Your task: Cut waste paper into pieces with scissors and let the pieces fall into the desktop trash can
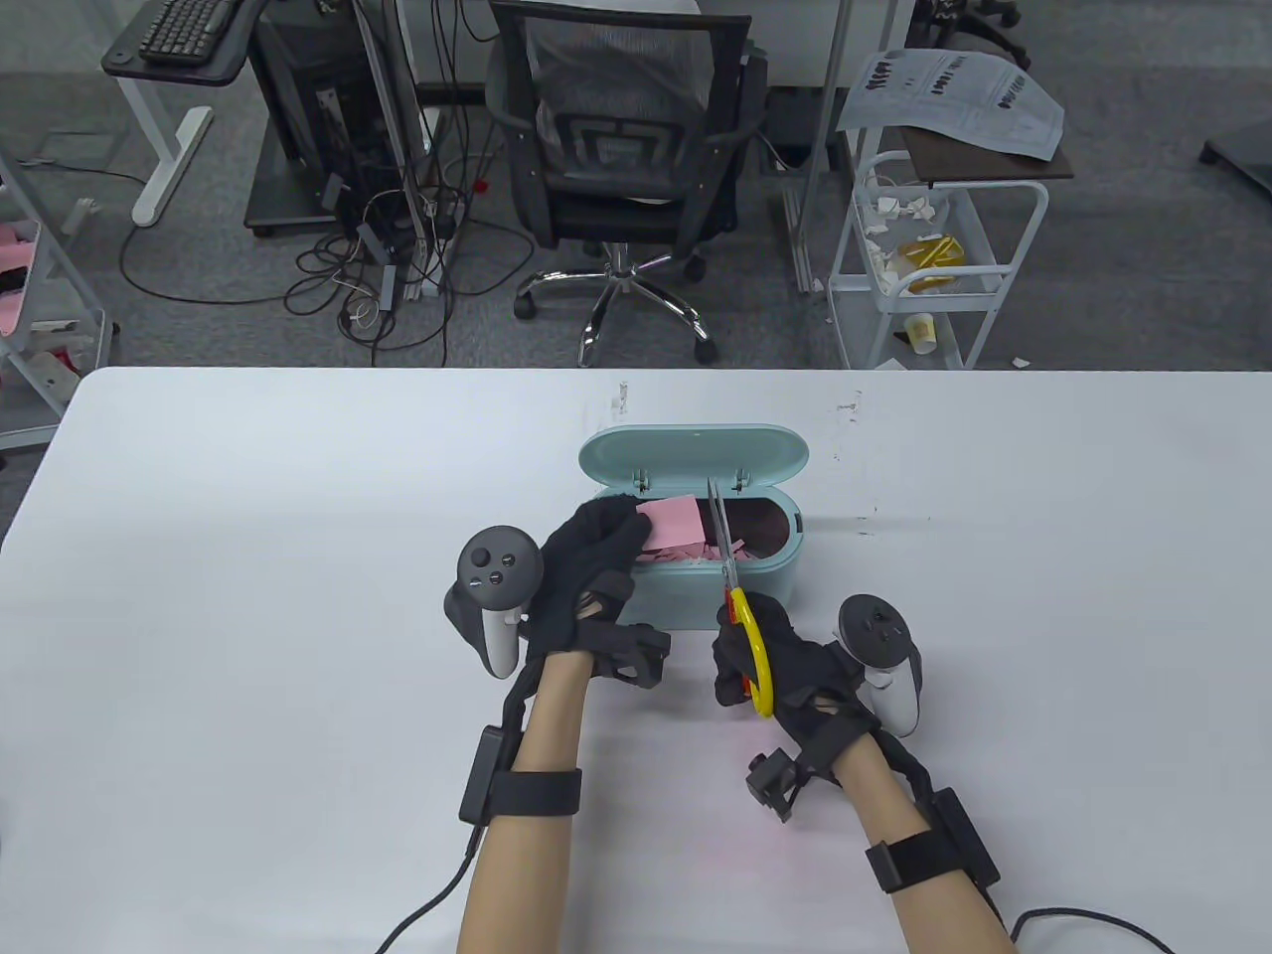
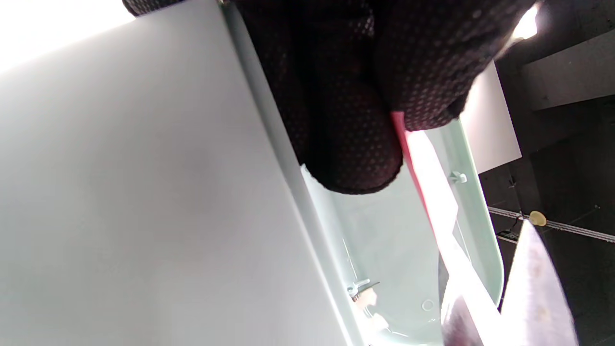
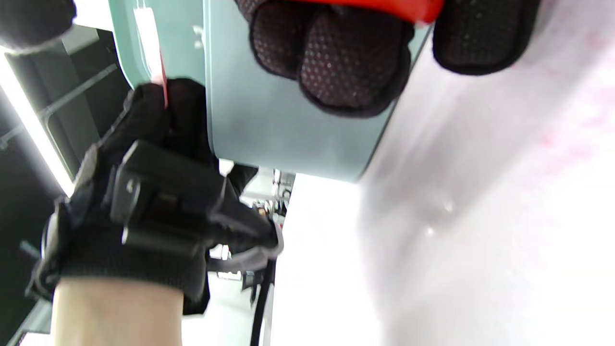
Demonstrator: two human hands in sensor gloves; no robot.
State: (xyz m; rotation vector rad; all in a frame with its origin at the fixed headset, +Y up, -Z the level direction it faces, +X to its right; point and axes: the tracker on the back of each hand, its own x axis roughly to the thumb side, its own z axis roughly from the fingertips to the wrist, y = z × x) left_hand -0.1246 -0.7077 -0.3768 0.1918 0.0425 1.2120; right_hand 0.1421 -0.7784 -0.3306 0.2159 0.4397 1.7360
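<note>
Filling most of the left wrist view, the gloved fingers [image 2: 350, 144] hide how far the pink paper [image 1: 668, 525] reaches into their grip; only its thin edge shows there, running over the open bin. The scissor blades blur at that view's lower right. In the right wrist view the scissors [image 1: 740, 596] are cut off by the top edge, leaving just a strip of red handle above the fingertips [image 3: 346, 62].

From above, the left hand [image 1: 586, 576] pinches the pink sheet at its left side, fingers curled round it, holding it over the left part of the trash can [image 1: 711, 586]. The right hand [image 1: 785, 666] grips the yellow and red handles, fingers through the loops; the blades are nearly closed and point away across the can's opening, just right of the sheet. Pink scraps [image 1: 686, 558] lie inside the can, whose lid [image 1: 693, 457] stands open at the back.

The printed sheets [image 1: 954, 94] on the far cart carry writing too small to read.
</note>
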